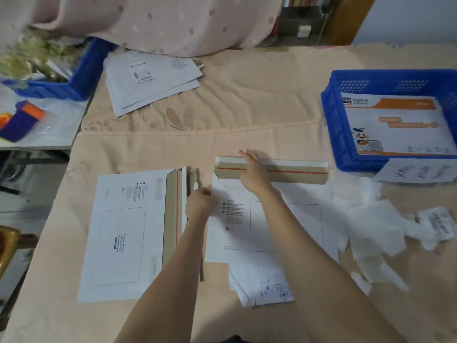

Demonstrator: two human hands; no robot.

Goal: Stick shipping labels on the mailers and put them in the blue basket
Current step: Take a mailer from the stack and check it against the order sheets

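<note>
White cardboard is lying flat at the centre of the frame: a mailer (284, 219) with its brown flap (296, 173) open toward the top, resting on a peach cloth (235, 107) that is covering the surface. The right hand (252, 172) is pressing down on that flap, its fingers (247, 154) stretched out and slightly apart across the pale adhesive strip. The left hand (200, 201) is sitting at the mailer's left edge with its fingers curled together; whether they are pinching anything cannot be told. A second mailer (128, 233) is lying just beside it at the lower left, turned sideways with its flap toward the centre. A blue basket (331, 125) is standing at the right edge of the frame, holding an orange-and-white printed mailer (395, 125). Crumpled white backing paper (371, 231) is lying at the lower right, with a small printed label (440, 224) beside it. A stack of labelled mailers (153, 80) is resting at the upper left, near another blue bin (84, 70).
</note>
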